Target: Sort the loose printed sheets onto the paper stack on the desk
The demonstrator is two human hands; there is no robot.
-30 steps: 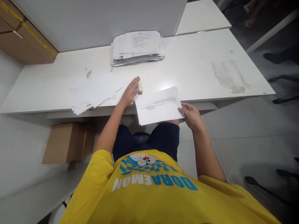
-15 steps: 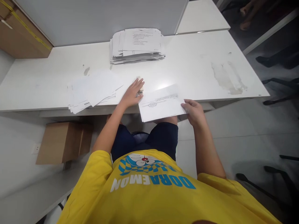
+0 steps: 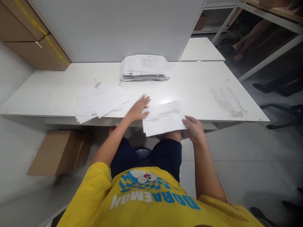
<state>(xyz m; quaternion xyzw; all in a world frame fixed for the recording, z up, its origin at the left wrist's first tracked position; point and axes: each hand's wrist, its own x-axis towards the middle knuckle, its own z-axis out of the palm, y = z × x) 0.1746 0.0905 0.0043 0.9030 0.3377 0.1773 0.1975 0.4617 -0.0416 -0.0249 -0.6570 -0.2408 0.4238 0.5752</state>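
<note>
My left hand point(image 3: 138, 108) lies flat, fingers stretched out, on a small beige stapler point(image 3: 145, 96) at the top left corner of a white printed sheet point(image 3: 163, 121). The sheet carries an oval stamp and hangs partly over the front edge of the white table point(image 3: 201, 91). My right hand point(image 3: 195, 127) pinches the sheet's right edge, just off the table's front edge. Only the tip of the stapler shows past my fingers.
A loose spread of white papers point(image 3: 99, 101) lies left of my left hand. A thick paper stack point(image 3: 144, 67) sits at the back against the grey partition point(image 3: 118, 28). Cardboard boxes stand under the table point(image 3: 55, 151) and at upper left point(image 3: 30, 41). Another person's legs point(image 3: 248, 41) show far right.
My left hand slid onto the stapler and the sheet's corner and now covers it. The sheet shifted slightly toward the table. The camera tilted up.
</note>
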